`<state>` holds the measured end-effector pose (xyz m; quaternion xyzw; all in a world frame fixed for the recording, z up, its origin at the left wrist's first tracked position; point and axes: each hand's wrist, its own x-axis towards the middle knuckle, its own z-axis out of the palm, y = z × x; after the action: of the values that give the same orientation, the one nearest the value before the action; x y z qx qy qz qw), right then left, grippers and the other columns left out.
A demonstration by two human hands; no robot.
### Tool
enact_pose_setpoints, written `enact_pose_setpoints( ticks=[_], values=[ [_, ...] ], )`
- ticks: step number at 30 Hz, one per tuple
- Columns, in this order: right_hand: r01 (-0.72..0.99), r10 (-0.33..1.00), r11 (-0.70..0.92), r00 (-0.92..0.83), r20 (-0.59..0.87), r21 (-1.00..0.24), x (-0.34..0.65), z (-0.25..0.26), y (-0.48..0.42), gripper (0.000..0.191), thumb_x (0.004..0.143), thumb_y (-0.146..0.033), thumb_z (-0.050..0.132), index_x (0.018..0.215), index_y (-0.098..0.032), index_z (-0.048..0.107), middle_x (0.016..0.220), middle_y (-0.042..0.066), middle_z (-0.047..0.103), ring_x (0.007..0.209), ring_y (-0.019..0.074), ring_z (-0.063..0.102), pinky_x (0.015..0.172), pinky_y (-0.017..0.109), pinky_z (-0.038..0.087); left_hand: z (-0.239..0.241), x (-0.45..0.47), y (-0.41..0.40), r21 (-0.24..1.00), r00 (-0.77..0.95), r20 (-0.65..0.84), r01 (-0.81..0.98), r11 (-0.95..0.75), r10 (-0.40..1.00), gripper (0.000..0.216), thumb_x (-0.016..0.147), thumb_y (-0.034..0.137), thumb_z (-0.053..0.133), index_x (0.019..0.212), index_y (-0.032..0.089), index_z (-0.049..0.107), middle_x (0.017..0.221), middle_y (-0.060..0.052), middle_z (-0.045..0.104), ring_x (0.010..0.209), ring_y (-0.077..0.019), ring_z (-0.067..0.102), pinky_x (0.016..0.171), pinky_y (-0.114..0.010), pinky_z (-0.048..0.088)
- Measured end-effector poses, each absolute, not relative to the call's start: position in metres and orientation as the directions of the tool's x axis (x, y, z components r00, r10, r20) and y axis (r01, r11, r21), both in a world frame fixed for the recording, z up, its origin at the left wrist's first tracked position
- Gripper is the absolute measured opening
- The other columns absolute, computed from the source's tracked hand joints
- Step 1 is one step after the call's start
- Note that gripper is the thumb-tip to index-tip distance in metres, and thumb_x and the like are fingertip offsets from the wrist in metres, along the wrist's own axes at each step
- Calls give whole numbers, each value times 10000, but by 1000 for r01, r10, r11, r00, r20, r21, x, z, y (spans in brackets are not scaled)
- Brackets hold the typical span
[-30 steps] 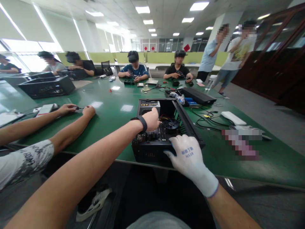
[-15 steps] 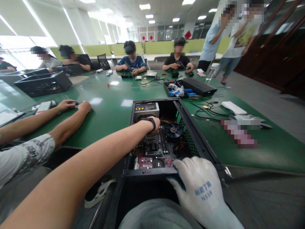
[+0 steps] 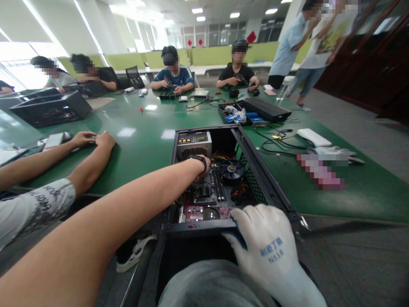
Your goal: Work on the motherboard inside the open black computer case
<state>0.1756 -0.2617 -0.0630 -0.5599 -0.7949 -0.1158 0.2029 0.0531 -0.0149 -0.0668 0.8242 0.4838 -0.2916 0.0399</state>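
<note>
An opened black computer case (image 3: 260, 164) lies in front of me, its inside facing up. My left hand (image 3: 207, 165), bare with a black wristband, reaches down into it beside the power supply (image 3: 193, 150). The case and wrist hide its fingers, so what they touch cannot be seen. Beneath and around it lie the motherboard (image 3: 204, 192), a round black fan (image 3: 231, 169) and a red circuit card (image 3: 195, 213). In a white work glove, my right hand (image 3: 263, 236) is wrapped over the near edge of the case.
A co-worker's hands (image 3: 94, 140) rest on the green table (image 3: 143, 149) to my left. Black cables (image 3: 271, 145), a spare glove (image 3: 332, 152) and a white box (image 3: 313, 137) lie right. Beyond the case sits an open toolbox (image 3: 266, 111). Several people work at the far side.
The view has tilted and shifted slightly. My left hand sits a little lower inside the case, less of it showing. My right hand keeps its hold on the near edge.
</note>
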Motion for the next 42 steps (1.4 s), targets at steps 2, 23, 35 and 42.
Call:
enact_pose_setpoints(
  ticks=[2,23,35,42],
  values=[
    [937,844,347,-291,451,-44,175,-63,-262,281,766,-415,672,966,-224,616,784,42,579,757,232,434,699,368,230,-69,54,-14,-254,355,-544,793,-553,760,582,405,340,907,928,117,789,907,-142,760,921,-331,693,886,-388,541],
    [945,856,327,-281,434,-32,174,-60,-262,254,791,-425,648,942,-223,618,776,53,584,745,224,429,695,363,219,-72,53,-8,-214,364,-503,826,-521,784,493,420,413,886,831,156,798,698,-89,735,858,-303,698,860,-351,545],
    [945,859,327,-291,421,-14,175,-62,-263,284,790,-429,652,977,-217,625,785,50,580,757,234,441,700,372,228,-71,52,-12,-225,401,-516,789,-572,757,528,422,383,885,893,163,795,800,-93,756,917,-304,689,882,-335,533],
    [943,867,331,-290,405,-33,176,-63,-263,283,798,-423,648,996,-222,617,801,42,573,764,233,447,713,376,234,-72,53,-11,-195,377,-528,818,-541,761,509,400,302,906,863,122,796,834,-135,757,926,-337,685,913,-385,526]
  ],
)
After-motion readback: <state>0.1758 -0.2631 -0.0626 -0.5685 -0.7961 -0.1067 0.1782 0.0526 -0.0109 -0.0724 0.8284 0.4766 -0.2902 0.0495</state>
